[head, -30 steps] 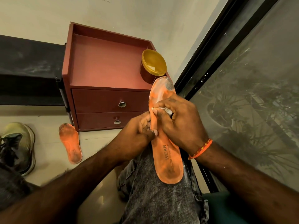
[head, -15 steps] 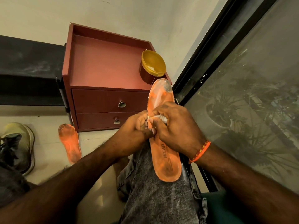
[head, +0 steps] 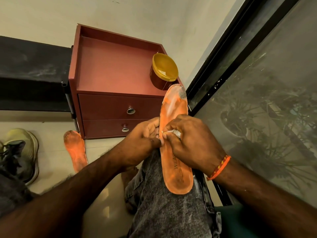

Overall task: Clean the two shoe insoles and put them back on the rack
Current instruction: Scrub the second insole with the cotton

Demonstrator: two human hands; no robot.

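Observation:
An orange insole (head: 175,107) lies along my knee, toe end pointing away, smeared with white at the toe. My left hand (head: 142,140) grips its left edge at the middle. My right hand (head: 190,143) pinches a small white wipe (head: 174,132) and presses it on the insole's middle. A second orange insole (head: 75,150), dirty at the toe, lies on the floor beside the red cabinet.
A red two-drawer cabinet (head: 109,110) stands ahead, with an open yellow-rimmed tub (head: 164,69) on its top right corner. A dark rack (head: 32,74) is at the left, shoes (head: 20,153) on the floor below. A glass door (head: 257,100) runs along the right.
My right hand with the wipe has slid a little down the insole towards me. The insole and my left hand shifted slightly with it.

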